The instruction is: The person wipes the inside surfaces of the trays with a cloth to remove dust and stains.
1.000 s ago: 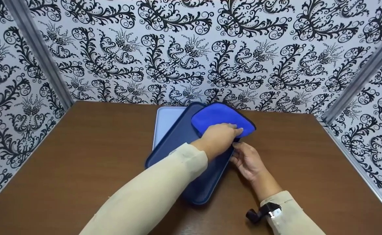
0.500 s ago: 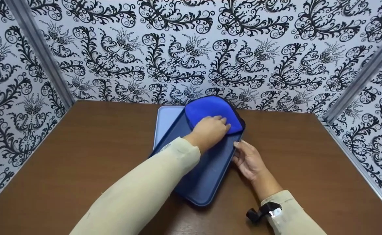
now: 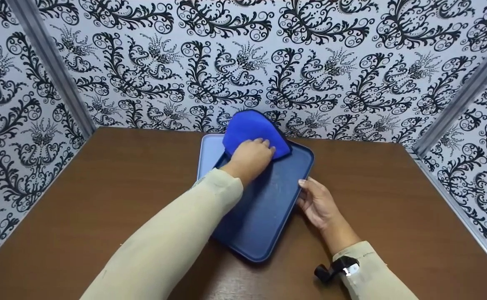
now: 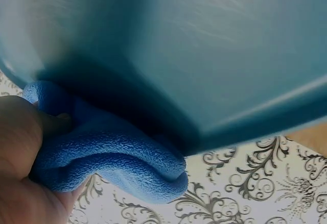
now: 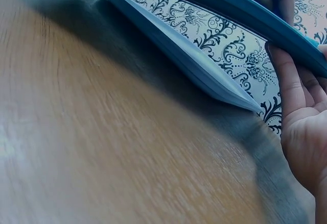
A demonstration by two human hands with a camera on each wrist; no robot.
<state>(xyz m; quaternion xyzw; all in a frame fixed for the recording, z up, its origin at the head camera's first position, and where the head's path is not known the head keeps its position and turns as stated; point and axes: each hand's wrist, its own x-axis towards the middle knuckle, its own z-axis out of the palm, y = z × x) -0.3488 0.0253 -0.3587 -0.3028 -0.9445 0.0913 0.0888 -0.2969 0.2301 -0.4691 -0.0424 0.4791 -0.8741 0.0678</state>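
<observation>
A dark blue tray (image 3: 264,208) is raised at a tilt above the table. My right hand (image 3: 318,204) grips its right edge, thumb on the rim and fingers beneath; the right wrist view shows those fingers under the tray (image 5: 230,4). On the tray's far left part lies a bright blue cloth (image 3: 247,127) with a dark border, partly past the rim. My left hand (image 3: 251,158) holds the cloth against the tray. In the left wrist view, the thumb is tucked into the folded, fluffy cloth (image 4: 112,152) at the tray's corner.
A light blue tray (image 3: 211,150) lies on the brown wooden table (image 3: 135,187), behind and partly under the dark one. Patterned black-and-white walls (image 3: 235,62) enclose the back and sides. A black wrist camera mount (image 3: 335,268) sits on the right sleeve.
My left hand has slid the cloth leftward across the tray's far end, uncovering its far right corner. The right hand keeps its hold at nearly the same place.
</observation>
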